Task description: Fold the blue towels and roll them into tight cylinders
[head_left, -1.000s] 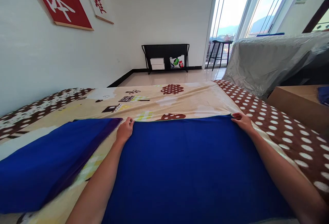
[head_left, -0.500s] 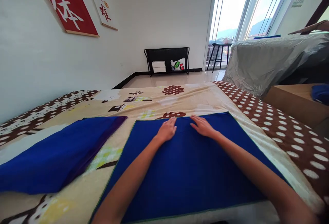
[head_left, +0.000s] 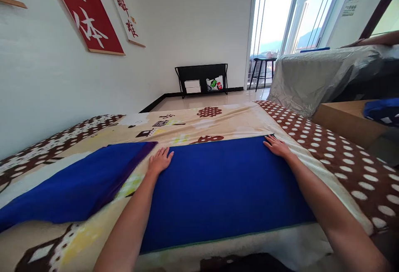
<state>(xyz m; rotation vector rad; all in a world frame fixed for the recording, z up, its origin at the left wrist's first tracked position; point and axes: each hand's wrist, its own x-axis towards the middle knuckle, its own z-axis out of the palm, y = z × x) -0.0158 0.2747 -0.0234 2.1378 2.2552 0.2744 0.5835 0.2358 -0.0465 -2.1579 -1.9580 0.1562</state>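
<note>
A blue cloth (head_left: 224, 189) with a thin green edge lies spread flat on a patterned blanket (head_left: 243, 122). My left hand (head_left: 160, 161) rests open, palm down, on its far left corner. At the far right corner, my right hand (head_left: 277, 145) lies open and flat, fingers on the cloth's edge. Left of my left arm sits a second blue cloth (head_left: 75, 184) with a dark purple edge, slightly rumpled; neither hand touches it.
Right of the bed stand a cardboard box (head_left: 346, 118) with a blue bundle (head_left: 382, 112) on it and a plastic-covered piece of furniture (head_left: 308, 76). Another person's arm (head_left: 378, 39) reaches over that cover. A black rack (head_left: 202, 72) stands by the far wall.
My hands have moved apart from the middle of the cloth's far edge, left hand to the left corner, right hand to the right corner. The view has shifted slightly.
</note>
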